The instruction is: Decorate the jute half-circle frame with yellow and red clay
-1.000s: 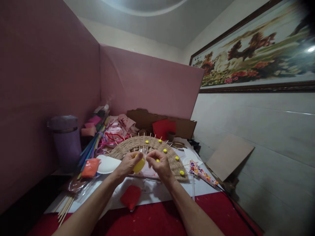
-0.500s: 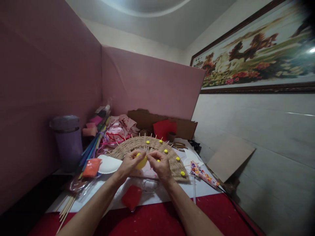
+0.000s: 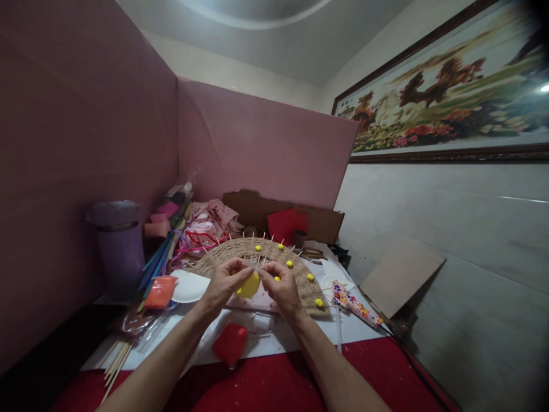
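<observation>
A flat yellow packet, apparently soft clay in clear plastic, hangs from my left hand, whose thumb and fingers are closed on its upper edge. Beside it my right hand is closed in a pinch, fingertips almost touching the left ones. What sits in that pinch is too small to make out. Behind both hands lies a half-round woven straw piece with short sticks poking from its rim. Several small yellow dots, one of them a yellow dot, are spaced along its right part.
A red packet lies in front of my hands, an orange packet and a white paper plate to the left. Wooden sticks lie front left near a purple bin. At right rests a flowered glue gun.
The yellow packet has turned slightly and shows more of its face between my hands. Both hands stay over the woven piece, with only small finger movements.
</observation>
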A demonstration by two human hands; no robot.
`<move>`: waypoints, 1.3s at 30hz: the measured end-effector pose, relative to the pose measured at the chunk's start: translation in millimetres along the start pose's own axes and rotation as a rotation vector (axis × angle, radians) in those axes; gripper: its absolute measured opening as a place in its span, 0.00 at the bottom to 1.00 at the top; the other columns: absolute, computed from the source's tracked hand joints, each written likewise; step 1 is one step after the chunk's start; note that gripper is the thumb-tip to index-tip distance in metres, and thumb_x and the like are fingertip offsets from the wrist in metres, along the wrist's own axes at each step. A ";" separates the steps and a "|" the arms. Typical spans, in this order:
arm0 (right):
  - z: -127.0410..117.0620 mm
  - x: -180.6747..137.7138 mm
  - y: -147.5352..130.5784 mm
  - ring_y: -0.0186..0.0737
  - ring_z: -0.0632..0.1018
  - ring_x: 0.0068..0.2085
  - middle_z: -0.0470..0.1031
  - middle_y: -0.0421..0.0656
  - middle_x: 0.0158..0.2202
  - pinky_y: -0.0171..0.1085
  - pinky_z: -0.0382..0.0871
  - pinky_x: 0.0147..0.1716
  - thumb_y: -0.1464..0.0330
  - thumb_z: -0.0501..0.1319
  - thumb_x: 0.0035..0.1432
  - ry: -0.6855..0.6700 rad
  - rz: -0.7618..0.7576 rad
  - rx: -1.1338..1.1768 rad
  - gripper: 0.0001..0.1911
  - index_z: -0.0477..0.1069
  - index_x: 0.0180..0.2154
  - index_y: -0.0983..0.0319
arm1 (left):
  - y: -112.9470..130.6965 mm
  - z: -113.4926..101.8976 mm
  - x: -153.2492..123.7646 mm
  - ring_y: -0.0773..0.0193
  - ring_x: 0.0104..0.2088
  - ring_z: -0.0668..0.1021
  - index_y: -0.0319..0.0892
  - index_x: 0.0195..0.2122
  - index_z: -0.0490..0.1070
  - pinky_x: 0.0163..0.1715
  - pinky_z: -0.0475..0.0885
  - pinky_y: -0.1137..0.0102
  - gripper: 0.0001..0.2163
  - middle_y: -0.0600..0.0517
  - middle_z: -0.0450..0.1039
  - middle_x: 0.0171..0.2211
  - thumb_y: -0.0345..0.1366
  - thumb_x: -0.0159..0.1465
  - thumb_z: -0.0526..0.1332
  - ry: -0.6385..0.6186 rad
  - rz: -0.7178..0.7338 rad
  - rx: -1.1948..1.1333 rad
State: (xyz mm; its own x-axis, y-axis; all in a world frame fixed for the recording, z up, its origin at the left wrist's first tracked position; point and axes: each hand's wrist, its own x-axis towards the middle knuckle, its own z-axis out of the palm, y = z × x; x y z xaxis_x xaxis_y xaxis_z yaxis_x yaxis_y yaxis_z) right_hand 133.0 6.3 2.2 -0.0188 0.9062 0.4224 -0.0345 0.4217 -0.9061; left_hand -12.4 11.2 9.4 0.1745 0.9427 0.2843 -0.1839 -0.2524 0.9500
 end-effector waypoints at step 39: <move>-2.1 1.2 0.7 0.29 0.62 0.20 0.65 0.35 0.19 0.30 0.57 0.20 0.67 0.61 0.50 -0.009 -0.095 -0.090 0.07 0.71 0.25 0.65 | -0.3 -1.9 1.0 0.70 0.22 0.70 0.35 0.29 0.74 0.21 0.63 0.76 0.13 0.52 0.71 0.22 0.41 0.49 0.67 0.020 0.022 0.063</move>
State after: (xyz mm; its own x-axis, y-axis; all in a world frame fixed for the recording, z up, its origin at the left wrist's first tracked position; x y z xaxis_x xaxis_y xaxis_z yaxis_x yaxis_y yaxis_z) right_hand 135.0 7.8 2.0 -0.0286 0.8619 0.5063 0.0533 0.5071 -0.8602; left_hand -14.0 12.7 9.2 0.1517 0.9407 0.3033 -0.1261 -0.2860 0.9499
